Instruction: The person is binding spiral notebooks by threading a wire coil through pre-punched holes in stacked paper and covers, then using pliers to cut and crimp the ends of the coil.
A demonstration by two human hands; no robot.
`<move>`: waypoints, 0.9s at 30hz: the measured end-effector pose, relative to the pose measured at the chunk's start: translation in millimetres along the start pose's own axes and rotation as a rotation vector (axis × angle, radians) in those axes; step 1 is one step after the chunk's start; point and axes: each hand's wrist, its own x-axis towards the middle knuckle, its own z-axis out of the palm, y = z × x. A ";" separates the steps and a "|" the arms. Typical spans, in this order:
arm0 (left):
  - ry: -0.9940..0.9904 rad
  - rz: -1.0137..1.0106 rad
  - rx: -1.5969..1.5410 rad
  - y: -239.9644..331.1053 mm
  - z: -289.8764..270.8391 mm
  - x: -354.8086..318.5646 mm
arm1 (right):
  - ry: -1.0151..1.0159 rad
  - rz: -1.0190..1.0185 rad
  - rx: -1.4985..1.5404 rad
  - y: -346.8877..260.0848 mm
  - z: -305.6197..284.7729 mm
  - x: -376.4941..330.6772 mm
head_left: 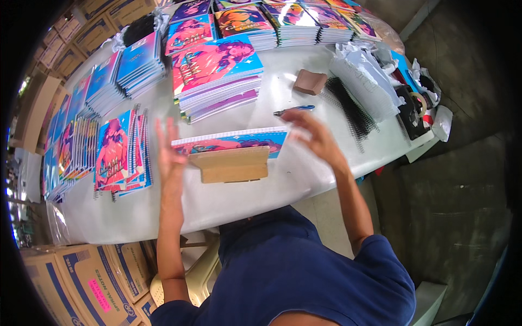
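In front of me lies a notebook point(228, 144) with a pink and blue cover, its punched white page edge along the far side. A brown cardboard piece point(235, 166) stands against its near side. My left hand point(173, 155) is at the notebook's left end, its fingers spread and pointing away from me, somewhat blurred; it holds nothing. Past the right end hovers my right hand point(314, 136), blurred by motion, with the fingers apart and nothing seen in them. Near its fingertips is a dark blue pen point(296, 110).
A tall notebook stack point(217, 70) stands beyond, with more notebook piles point(291, 24) behind. Spiral-bound notebooks point(122, 149) lie at left. To the right are a brown block point(310, 82), black spiral coils point(350, 111) and a white paper-wrapped bundle point(370, 81). Cardboard boxes point(89, 282) sit below left.
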 end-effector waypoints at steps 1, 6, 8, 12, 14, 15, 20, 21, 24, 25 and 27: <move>0.050 0.044 0.026 7.3 -3.8 3.8 | 0.156 0.027 -0.241 7.7 -24.6 9.5; 0.072 0.275 0.366 55.2 21.8 15.3 | 0.359 0.212 -1.298 89.0 -90.7 26.6; 0.012 0.362 0.569 67.6 39.1 14.8 | 0.330 0.086 -1.361 105.5 -98.4 23.9; -0.173 0.479 1.024 88.0 85.7 13.4 | 0.227 0.265 -1.145 107.9 -115.5 30.0; -0.253 0.509 1.191 89.9 113.3 15.9 | 0.237 0.287 -1.120 76.2 -115.5 35.1; -0.281 0.514 1.232 87.5 125.8 18.3 | 0.245 0.299 -1.112 54.7 -116.0 37.3; -0.469 0.397 1.394 67.7 144.7 26.9 | 0.270 0.085 -0.954 -15.0 -100.9 32.6; -0.522 0.341 1.382 65.4 143.9 28.7 | 0.277 0.014 -0.837 -24.4 -91.7 29.3; -0.530 0.299 1.300 63.6 141.6 26.7 | 0.043 0.023 -0.375 -68.2 -49.1 16.0; -0.518 0.311 1.259 64.0 142.7 24.9 | 0.079 -0.052 -0.252 -75.9 -33.0 9.0; -0.518 0.318 1.263 65.1 143.2 24.5 | 0.091 0.008 -0.177 -82.4 -17.5 5.9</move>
